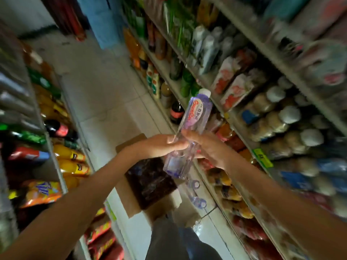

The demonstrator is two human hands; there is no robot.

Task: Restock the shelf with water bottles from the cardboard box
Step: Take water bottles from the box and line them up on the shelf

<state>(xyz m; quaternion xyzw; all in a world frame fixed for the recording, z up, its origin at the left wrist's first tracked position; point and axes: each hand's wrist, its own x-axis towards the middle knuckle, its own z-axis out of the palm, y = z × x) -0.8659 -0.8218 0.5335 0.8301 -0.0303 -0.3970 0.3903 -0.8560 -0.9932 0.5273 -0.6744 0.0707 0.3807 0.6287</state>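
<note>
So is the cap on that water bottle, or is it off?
On. A white cap sits on the neck of the tilted water bottle.

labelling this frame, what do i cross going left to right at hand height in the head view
orange drink bottles on the left shelving → left hand → water bottle, held by both hands → right hand → white-capped bottles on the right shelving

We're in dim light here, the floor [97, 87] palest; the shelves [281, 91] on the right smear with motion blur, and edges bow from the wide lens.
</note>
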